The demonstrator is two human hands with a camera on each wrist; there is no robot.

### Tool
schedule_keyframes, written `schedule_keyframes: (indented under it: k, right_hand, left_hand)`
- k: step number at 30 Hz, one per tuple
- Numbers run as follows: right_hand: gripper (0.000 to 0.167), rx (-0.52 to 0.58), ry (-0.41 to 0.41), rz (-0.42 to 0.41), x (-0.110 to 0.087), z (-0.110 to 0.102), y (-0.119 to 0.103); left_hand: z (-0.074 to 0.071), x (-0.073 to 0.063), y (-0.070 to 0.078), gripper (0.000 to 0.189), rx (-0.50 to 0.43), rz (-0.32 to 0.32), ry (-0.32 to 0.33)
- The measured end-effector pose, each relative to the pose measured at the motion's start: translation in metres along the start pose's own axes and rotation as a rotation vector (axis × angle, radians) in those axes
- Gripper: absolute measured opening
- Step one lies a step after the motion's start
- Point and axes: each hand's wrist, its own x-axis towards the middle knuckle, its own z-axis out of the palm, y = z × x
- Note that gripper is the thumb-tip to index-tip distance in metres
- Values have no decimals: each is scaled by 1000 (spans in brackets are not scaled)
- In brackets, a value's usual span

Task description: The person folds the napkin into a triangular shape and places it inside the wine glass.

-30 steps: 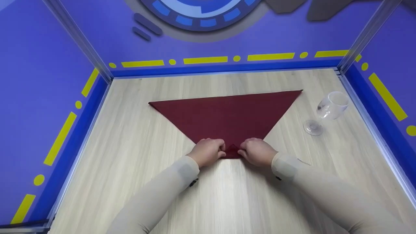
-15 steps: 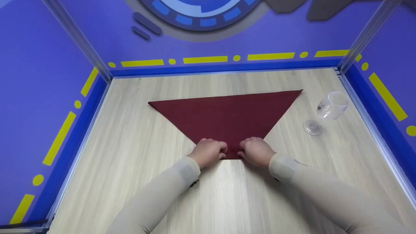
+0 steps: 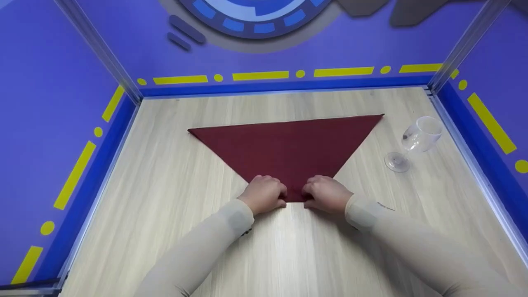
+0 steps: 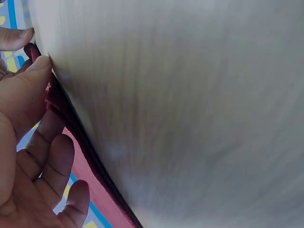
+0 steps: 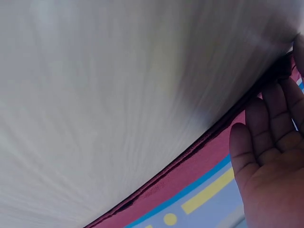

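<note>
A dark red cloth napkin (image 3: 288,148) lies on the table as a wide triangle, long edge at the far side, its near tip folded into a short straight edge. My left hand (image 3: 265,193) pinches the left end of that near edge between thumb and fingers. At the right end my right hand (image 3: 327,192) does the same, a short stretch of cloth showing between the two. The left wrist view shows the left thumb (image 4: 38,71) at the folded layers of the napkin, the other fingers loosely bent. In the right wrist view the right fingers (image 5: 266,123) lie under the cloth's edge.
A clear stemmed glass (image 3: 421,134) lies tipped on its side to the right of the napkin, its round foot toward me. Blue panels (image 3: 264,62) with yellow marks wall the wooden table (image 3: 165,173) at the back and both sides.
The small folded tip that stood up between my hands is now out of sight, the cloth there flat. Both thumbs have shifted slightly toward me at the near edge; the glass has not moved.
</note>
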Motion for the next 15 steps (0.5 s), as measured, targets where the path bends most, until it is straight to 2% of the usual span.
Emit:
schedule_keyframes:
  k: [4, 9, 15]
  right_hand:
    - [13, -25, 24, -9, 1, 1, -1]
    - [15, -88, 86, -35, 2, 6, -2]
    - [14, -83, 90, 5, 3, 7, -2]
  left_hand:
    - [1, 1, -1, 13, 16, 8, 15]
    - [2, 1, 0, 9, 60, 37, 48]
    - [2, 2, 0, 13, 52, 24, 73]
